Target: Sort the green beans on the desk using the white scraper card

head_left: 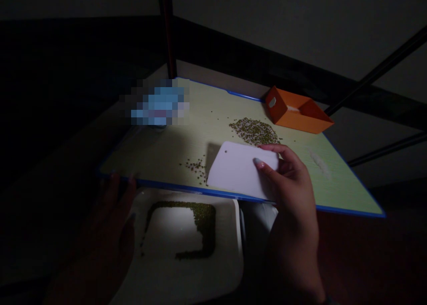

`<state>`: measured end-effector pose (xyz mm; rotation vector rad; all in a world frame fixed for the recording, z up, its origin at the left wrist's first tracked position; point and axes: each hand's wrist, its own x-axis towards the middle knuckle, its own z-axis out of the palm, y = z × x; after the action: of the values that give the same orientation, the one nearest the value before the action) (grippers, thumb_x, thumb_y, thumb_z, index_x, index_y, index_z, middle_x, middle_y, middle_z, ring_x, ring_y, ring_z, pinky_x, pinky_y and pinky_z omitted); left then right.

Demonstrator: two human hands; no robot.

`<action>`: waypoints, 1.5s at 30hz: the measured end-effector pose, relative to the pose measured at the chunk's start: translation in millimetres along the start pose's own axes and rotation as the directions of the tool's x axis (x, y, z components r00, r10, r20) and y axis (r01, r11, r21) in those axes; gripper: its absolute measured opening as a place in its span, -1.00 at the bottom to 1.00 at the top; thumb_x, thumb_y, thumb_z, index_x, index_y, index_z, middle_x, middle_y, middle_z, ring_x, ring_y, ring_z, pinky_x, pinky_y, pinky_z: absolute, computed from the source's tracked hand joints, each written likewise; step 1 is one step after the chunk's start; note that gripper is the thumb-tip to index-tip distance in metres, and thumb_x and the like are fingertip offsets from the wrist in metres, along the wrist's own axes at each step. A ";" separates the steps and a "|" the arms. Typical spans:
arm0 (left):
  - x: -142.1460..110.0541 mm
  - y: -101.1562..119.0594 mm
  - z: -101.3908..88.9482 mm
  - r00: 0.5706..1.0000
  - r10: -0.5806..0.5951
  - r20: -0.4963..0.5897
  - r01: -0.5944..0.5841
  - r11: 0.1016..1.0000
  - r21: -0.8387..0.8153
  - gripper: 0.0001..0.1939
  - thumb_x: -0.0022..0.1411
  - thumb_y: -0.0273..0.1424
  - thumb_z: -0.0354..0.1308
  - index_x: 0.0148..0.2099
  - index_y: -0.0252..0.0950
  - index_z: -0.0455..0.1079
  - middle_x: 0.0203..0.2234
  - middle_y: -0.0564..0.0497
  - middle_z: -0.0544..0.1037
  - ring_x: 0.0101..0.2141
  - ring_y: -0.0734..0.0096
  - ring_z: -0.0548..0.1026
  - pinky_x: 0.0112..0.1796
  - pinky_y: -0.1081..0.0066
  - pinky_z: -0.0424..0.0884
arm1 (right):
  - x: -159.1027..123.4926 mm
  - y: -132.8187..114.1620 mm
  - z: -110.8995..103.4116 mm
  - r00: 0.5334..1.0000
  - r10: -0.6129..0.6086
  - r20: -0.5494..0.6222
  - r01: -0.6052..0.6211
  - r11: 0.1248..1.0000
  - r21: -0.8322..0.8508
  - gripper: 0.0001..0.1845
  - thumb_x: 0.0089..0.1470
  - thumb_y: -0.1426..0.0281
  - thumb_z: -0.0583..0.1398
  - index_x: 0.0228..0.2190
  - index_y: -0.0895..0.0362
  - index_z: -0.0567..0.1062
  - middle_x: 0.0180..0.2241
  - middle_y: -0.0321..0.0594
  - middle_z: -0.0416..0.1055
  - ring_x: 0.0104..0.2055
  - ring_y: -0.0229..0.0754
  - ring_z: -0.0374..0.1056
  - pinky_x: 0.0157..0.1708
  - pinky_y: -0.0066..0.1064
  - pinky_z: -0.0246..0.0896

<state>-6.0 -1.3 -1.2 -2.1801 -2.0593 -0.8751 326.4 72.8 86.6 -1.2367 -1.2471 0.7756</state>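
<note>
My right hand [293, 185] pinches a white flat scraper [238, 169] with a small hole in one corner, thumb on its near face. Its lower edge is at the front edge of a pale yellow-green board [200, 114] with a blue rim. Just left of the scraper lie a few scattered small greenish seeds [197, 166]; a larger seed pile [255, 130] is behind it. In deep shadow, my left hand [106, 229] reaches up with fingers stretched to the board's front edge. Below that edge, a white tub [237, 251] holds more such seeds along its bottom.
An orange open box [307, 122] stands at the board's back right with a little white material inside. A white streak [319, 162] lies on the right part of the board. A pixelated blue item [163, 102] is at the back left. Dark bars rise behind.
</note>
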 end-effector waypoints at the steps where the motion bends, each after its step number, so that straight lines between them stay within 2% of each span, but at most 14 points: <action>1: 0.1 0.3 -0.5 1.000 -0.001 0.002 0.001 1.000 0.004 -0.31 0.37 -0.26 -0.14 0.46 0.24 -0.27 0.54 0.18 -0.11 0.47 -0.01 0.03 0.32 -0.26 0.35 | 0.0 -0.6 0.6 1.000 0.003 0.011 -0.003 1.000 0.006 -0.73 0.01 0.38 0.41 -0.19 -0.06 0.58 -0.25 -0.32 0.55 -0.33 -0.18 0.38 -0.43 -0.36 0.24; 8: -0.3 1.6 -1.7 1.000 -0.003 -0.006 0.003 1.000 0.003 -0.31 0.37 -0.26 -0.13 0.46 0.23 -0.25 0.53 0.16 -0.08 0.46 -0.01 0.06 0.34 -0.24 0.34 | -2.1 -4.6 3.2 0.996 0.012 0.084 -0.016 0.999 0.050 -0.73 0.00 0.38 0.39 -0.21 -0.06 0.55 -0.25 -0.33 0.57 -0.37 -0.19 0.39 -0.47 -0.38 0.25; 12: -0.2 2.3 -1.0 1.000 -0.013 -0.013 0.012 1.000 -0.014 -0.32 0.38 -0.26 -0.15 0.45 0.24 -0.24 0.54 0.18 -0.09 0.47 0.00 0.03 0.36 -0.27 0.29 | -3.2 -3.6 2.2 0.999 -0.020 0.030 0.020 1.000 0.006 -0.73 0.02 0.36 0.40 -0.19 -0.06 0.55 -0.24 -0.30 0.56 -0.33 -0.17 0.41 -0.45 -0.36 0.27; 16: 0.0 0.8 0.0 1.000 -0.013 0.011 0.013 1.000 0.002 -0.31 0.37 -0.25 -0.12 0.45 0.24 -0.25 0.54 0.18 -0.10 0.46 -0.01 0.03 0.33 -0.26 0.35 | -3.5 -2.7 4.1 1.000 -0.023 0.013 0.023 1.000 -0.008 -0.74 0.03 0.37 0.40 -0.19 -0.06 0.56 -0.25 -0.30 0.55 -0.34 -0.16 0.40 -0.45 -0.34 0.26; 20: -0.2 1.1 -0.3 1.000 -0.006 -0.012 0.005 1.000 -0.013 -0.33 0.38 -0.26 -0.16 0.45 0.27 -0.25 0.54 0.22 -0.11 0.47 0.02 0.00 0.33 -0.24 0.34 | -2.8 -3.3 8.1 1.000 -0.020 -0.009 0.019 1.000 -0.020 -0.74 0.03 0.37 0.40 -0.19 -0.05 0.57 -0.25 -0.29 0.55 -0.27 -0.13 0.43 -0.39 -0.31 0.31; 26: -1.6 -0.6 -0.8 1.000 -0.016 0.002 0.016 1.000 -0.005 -0.32 0.38 -0.27 -0.14 0.46 0.20 -0.24 0.54 0.14 -0.11 0.47 0.01 -0.02 0.36 -0.24 0.29 | -4.0 -2.6 13.7 0.999 -0.015 -0.041 0.014 1.000 -0.008 -0.72 0.02 0.36 0.40 -0.19 -0.05 0.57 -0.22 -0.29 0.56 -0.28 -0.14 0.44 -0.41 -0.31 0.32; 30: -1.5 -0.2 -1.5 1.000 0.005 0.005 -0.005 1.000 0.003 -0.31 0.38 -0.29 -0.12 0.46 0.17 -0.23 0.54 0.12 -0.09 0.47 0.01 0.00 0.36 -0.23 0.29 | -5.7 -2.5 16.7 1.000 -0.002 -0.010 0.002 1.000 0.001 -0.73 0.05 0.37 0.39 -0.17 -0.06 0.56 -0.25 -0.29 0.55 -0.32 -0.15 0.42 -0.44 -0.32 0.31; 34: -0.9 1.4 -0.7 0.999 0.039 -0.032 -0.038 0.999 0.015 -0.31 0.38 -0.30 -0.11 0.46 0.16 -0.22 0.53 0.14 -0.08 0.46 0.03 0.03 0.32 -0.19 0.36 | -5.0 -2.0 15.2 0.998 -0.016 -0.060 0.018 1.000 0.022 -0.73 0.02 0.39 0.40 -0.19 -0.04 0.58 -0.22 -0.28 0.57 -0.28 -0.16 0.44 -0.38 -0.31 0.34; 37: -0.8 1.1 1.5 0.997 0.058 -0.046 -0.057 0.998 0.027 -0.30 0.38 -0.32 -0.10 0.47 0.15 -0.22 0.53 0.15 -0.07 0.47 0.03 0.04 0.35 -0.21 0.31 | -4.2 -1.5 13.7 0.995 -0.024 -0.097 0.028 0.999 0.039 -0.72 -0.01 0.40 0.42 -0.21 -0.03 0.59 -0.23 -0.29 0.58 -0.28 -0.16 0.44 -0.37 -0.32 0.33; 41: -1.5 -0.5 2.5 0.999 0.040 -0.022 -0.039 0.999 0.024 -0.30 0.38 -0.32 -0.10 0.47 0.15 -0.24 0.54 0.16 -0.11 0.47 0.02 0.01 0.36 -0.25 0.27 | -5.5 -1.8 15.3 0.997 -0.038 -0.068 0.040 0.998 0.040 -0.72 -0.01 0.40 0.41 -0.20 -0.03 0.59 -0.22 -0.30 0.57 -0.29 -0.16 0.43 -0.42 -0.35 0.30; 45: -1.4 -3.6 0.2 0.999 0.041 -0.007 -0.041 0.999 0.031 -0.29 0.37 -0.30 -0.09 0.47 0.13 -0.25 0.54 0.17 -0.14 0.48 0.04 -0.01 0.35 -0.18 0.31 | -6.8 -1.9 17.9 0.998 -0.051 -0.028 0.052 0.998 0.019 -0.73 0.02 0.39 0.40 -0.19 -0.04 0.58 -0.25 -0.31 0.55 -0.32 -0.18 0.40 -0.44 -0.36 0.26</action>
<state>-9.2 -2.1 -3.2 -2.1915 -2.0031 -0.8403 307.4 70.5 84.4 -1.1911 -1.2410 0.7295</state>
